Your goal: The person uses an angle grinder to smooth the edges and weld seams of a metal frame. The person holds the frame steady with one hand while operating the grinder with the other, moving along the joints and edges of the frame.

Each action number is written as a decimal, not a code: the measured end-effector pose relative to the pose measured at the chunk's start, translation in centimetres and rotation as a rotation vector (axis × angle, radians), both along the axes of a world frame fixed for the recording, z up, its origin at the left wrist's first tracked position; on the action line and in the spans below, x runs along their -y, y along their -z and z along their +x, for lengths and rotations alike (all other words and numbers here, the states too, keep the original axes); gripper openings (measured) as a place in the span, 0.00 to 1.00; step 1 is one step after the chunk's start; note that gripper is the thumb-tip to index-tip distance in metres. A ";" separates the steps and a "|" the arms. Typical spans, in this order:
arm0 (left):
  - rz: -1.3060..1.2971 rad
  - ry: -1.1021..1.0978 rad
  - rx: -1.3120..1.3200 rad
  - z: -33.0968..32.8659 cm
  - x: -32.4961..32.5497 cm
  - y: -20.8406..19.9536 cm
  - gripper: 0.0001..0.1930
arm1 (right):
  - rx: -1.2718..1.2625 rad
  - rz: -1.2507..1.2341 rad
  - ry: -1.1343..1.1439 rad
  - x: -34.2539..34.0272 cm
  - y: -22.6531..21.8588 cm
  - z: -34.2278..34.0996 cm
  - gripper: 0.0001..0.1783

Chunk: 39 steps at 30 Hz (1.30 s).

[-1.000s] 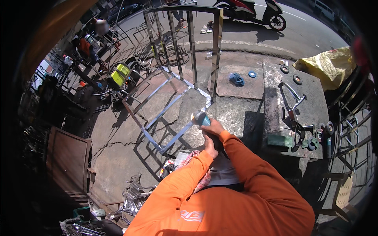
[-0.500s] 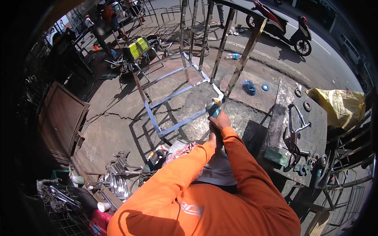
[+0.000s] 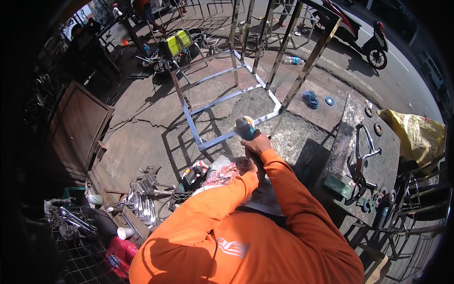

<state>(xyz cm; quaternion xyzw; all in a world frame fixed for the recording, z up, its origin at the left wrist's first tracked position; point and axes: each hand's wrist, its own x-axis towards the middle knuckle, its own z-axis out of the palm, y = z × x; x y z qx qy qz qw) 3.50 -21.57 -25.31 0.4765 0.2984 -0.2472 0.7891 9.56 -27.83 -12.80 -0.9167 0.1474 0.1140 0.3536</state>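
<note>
An angle grinder (image 3: 246,128) with a teal body is in both my hands, its disc end over the near bar of a shiny metal frame (image 3: 222,139). My right hand (image 3: 257,143) wraps around the grinder's body just behind the head. Farther back, close to my lap, my left hand (image 3: 249,166) is closed on the rear of the tool, its fingers partly hidden. The frame has several flat crossbars and tall upright bars on its far right side. Whether the disc touches the bar, I cannot tell.
Right of me stands a worn workbench (image 3: 338,137) with discs and a bent metal part. Scrap metal pieces (image 3: 142,196) and a patterned cloth (image 3: 222,174) lie at my left. A yellow-green machine (image 3: 177,43), a plastic bottle (image 3: 293,60) and a motorcycle (image 3: 359,40) are farther off.
The grinder has moved left along the near bar, away from the frame's right corner. My view has shifted, so the frame and surroundings appear farther right. Both hands keep their grip.
</note>
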 end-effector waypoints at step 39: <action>1.284 0.633 0.900 -2.7 -4.2 12.9 0.14 | 0.071 0.076 0.015 -1.4 2.4 2.0 0.48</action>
